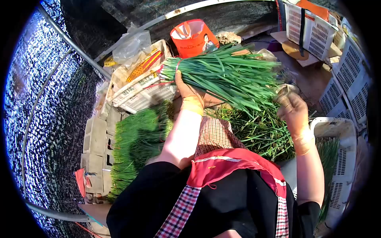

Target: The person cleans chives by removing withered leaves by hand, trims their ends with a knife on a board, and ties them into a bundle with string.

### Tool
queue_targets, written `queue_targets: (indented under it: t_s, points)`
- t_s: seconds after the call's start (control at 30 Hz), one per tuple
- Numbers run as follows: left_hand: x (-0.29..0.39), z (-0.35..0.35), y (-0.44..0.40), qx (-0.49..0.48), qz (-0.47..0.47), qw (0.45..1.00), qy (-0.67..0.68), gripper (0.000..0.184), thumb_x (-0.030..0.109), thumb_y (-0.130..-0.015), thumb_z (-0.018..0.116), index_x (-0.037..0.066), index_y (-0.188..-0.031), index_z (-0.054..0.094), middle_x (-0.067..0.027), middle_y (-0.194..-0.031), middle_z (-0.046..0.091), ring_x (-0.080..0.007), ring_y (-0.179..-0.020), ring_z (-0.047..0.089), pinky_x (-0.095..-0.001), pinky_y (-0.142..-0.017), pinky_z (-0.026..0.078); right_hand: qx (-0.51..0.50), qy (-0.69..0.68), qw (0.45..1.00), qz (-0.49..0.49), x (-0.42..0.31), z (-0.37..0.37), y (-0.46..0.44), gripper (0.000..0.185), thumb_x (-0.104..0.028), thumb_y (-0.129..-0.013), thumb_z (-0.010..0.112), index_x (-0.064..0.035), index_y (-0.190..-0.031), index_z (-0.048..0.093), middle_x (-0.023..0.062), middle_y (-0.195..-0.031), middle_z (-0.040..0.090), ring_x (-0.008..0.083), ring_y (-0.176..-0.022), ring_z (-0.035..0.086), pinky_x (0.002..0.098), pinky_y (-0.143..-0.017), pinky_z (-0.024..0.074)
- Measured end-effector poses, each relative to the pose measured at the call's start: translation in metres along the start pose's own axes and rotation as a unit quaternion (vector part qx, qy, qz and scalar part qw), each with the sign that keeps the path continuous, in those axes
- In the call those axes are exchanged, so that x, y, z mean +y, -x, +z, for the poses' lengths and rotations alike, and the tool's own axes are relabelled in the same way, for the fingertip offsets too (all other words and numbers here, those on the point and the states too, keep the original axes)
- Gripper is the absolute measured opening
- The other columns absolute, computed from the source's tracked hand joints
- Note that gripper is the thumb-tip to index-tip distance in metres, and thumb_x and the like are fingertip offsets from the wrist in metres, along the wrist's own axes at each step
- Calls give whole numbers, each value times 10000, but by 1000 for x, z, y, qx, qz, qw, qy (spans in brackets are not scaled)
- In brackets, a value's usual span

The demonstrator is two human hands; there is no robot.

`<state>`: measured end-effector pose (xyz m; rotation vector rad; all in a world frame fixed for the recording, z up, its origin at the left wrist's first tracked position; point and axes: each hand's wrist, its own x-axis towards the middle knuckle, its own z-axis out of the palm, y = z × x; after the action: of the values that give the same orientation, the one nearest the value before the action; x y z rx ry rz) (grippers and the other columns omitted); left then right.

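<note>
A large bundle of long green leafy stalks (226, 73) lies across the upper middle, its pale stem ends to the left with a red band round them. My left hand (189, 93) grips the bundle near the band, thumb on top. At the leaf tips on the right is my right hand (292, 109), its fingers curled and slightly blurred; what they hold, if anything, is too small to make out. Loose green stalks (262, 131) are heaped below the bundle. More upright green bunches (137, 146) stand at the left.
A white crate (145, 95) with yellow and red packaging stands behind my left hand. Beyond the bundle is a red bag (193, 37). A white basket (341, 158) of green stalks stands at the right, with more crates (317, 33) at upper right. A metal pipe (71, 37) curves at left.
</note>
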<state>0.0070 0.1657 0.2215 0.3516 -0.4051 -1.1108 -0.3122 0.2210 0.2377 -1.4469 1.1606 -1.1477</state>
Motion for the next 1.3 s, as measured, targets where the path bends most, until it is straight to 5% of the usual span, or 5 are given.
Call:
queue_targets:
  t_s: [0.23, 0.43, 0.83, 1.03, 1.3]
  points:
    - [-5, 7, 4, 3, 3, 1000, -5, 506, 470, -867, 464, 83, -1177, 562, -98, -1137, 608, -293, -1030, 576, -458, -909, 469, -28, 281, 945, -165, 26, 9, -8, 173, -154, -816, 653, -3, -892, 618, 122, -725, 651, 224, -659, 633, 350, -629, 489]
    - [-8, -4, -8, 53, 10, 998, 29, 509, 477, -882, 434, 86, -1182, 558, -111, -1171, 595, -316, -1063, 558, -477, -933, 445, 137, -186, 972, -39, 2, 1, 7, 82, -103, -859, 623, -24, -859, 647, 53, -706, 637, 79, -537, 536, 191, -458, 381]
    - [-21, -8, -14, 49, 23, 998, 46, 508, 464, -883, 443, 67, -1185, 544, -134, -1170, 589, -338, -1066, 558, -493, -927, 451, 37, 439, 831, -339, -5, 23, -7, 206, -238, -770, 692, -81, -862, 594, 107, -655, 584, 318, -620, 592, 411, -532, 456]
    - [-20, -1, -7, 67, 32, 997, 33, 481, 450, -892, 439, 80, -1177, 556, -111, -1167, 596, -313, -1064, 563, -480, -932, 447, -18, -77, 997, -23, -13, 9, 26, 230, -243, -926, 579, -35, -887, 669, -18, -614, 573, 45, -519, 475, 185, -484, 354]
    - [-24, 2, -5, 98, 15, 994, 55, 458, 435, -883, 499, 77, -1161, 568, -98, -1139, 612, -287, -1038, 579, -448, -923, 462, 44, 225, 954, -191, -7, 14, 25, 252, -129, -809, 710, -32, -1030, 637, 26, -750, 600, 97, -622, 538, 240, -586, 457]
